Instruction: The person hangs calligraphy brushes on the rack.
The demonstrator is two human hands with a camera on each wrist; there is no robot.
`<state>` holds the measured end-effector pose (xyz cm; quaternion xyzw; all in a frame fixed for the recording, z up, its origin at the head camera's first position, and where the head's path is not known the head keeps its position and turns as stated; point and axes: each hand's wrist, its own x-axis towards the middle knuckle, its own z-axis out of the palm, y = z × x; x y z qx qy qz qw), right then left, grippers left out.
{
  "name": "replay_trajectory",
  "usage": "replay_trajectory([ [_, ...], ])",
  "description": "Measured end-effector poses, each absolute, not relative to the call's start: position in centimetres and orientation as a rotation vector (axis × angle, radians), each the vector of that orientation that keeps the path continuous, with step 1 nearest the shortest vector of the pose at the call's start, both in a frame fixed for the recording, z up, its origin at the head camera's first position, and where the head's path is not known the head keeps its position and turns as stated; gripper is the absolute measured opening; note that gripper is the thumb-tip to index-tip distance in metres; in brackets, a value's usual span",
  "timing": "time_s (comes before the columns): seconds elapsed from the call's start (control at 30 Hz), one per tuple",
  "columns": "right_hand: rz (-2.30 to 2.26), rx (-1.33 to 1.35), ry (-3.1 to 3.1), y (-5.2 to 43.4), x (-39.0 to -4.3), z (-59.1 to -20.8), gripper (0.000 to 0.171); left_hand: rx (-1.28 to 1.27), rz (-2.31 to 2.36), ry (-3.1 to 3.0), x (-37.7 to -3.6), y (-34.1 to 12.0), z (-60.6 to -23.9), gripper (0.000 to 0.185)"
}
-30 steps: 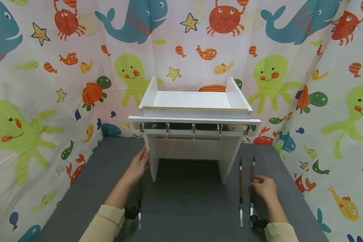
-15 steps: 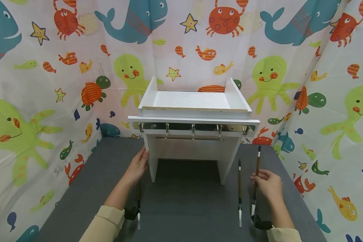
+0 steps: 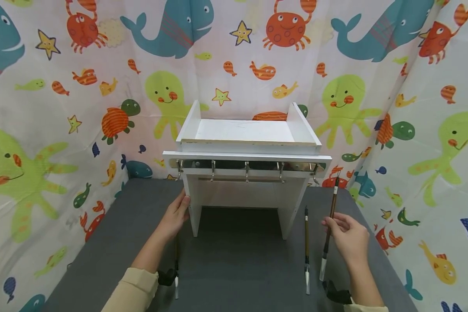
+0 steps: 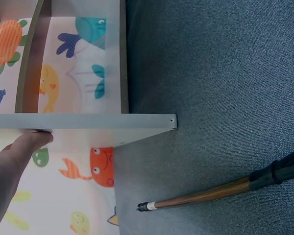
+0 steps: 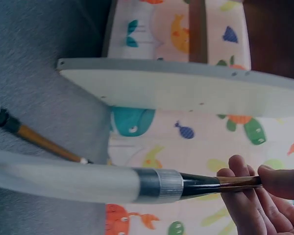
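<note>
- Far left, sea-creature curtain (image 3: pixel 52 130) hanging down the side; it runs along the back and right too.
- Left hand (image 3: pixel 173 214) is resting against the outer face of the shelf's left panel, fingers fairly straight and not wrapped round anything.
- Just below that hand, a brush (image 4: pixel 220 190) lies on the grey table (image 3: pixel 242 268), pale cap toward the person.
- Middle: white shelf unit (image 3: pixel 242 149) standing on the table, with five metal hooks (image 3: pixel 247 171) along its front.
- Right of the shelf, near its right panel, a second brush (image 3: pixel 307 242) lies on the table, cap toward the person as well.
- Next over, a third brush (image 3: pixel 326 248) sits tilted in the right hand (image 3: pixel 349 236), pinched between thumb and fingers partway along the brown handle, cap end low, other end up.
</note>
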<state>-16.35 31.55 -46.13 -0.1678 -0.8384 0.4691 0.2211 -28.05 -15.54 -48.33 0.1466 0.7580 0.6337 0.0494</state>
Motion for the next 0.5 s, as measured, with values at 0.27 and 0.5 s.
replay_trajectory([
  [0.27,1.193,-0.353,-2.203,30.0,-15.2,-44.4,0.026,0.465,1.946,2.289,-28.0,-15.7,-48.5,0.068],
  [0.5,1.095,-0.328,-2.165,29.4,-14.3,-43.2,0.027,0.483,1.937,2.279,-27.9,-15.7,-48.3,0.07],
])
